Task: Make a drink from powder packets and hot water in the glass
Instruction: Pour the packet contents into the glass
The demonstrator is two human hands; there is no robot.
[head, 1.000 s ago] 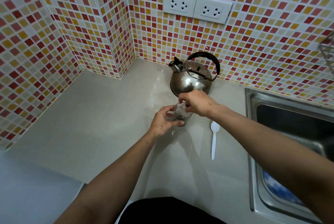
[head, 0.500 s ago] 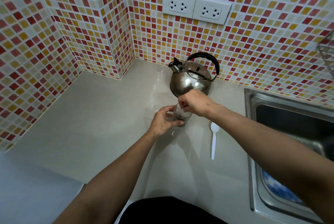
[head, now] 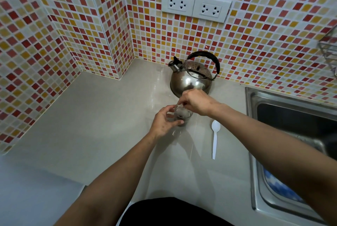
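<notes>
No writing is legible. Your glass point(head: 182, 117) stands mid-worktop point(head: 102, 116), just at 6 o'clock of the kettle point(head: 191, 77). Open room lies toward 9 o'clock; the sink point(head: 253, 134) edge bounds 3 o'clock, the spoon point(head: 215, 137) between. Your left hand point(head: 163, 122) curls around the glass, touching it. Your right hand point(head: 196, 102) hovers over the rim, fingertips point(head: 180, 102) pinched; what they hold, I cannot tell.
</notes>
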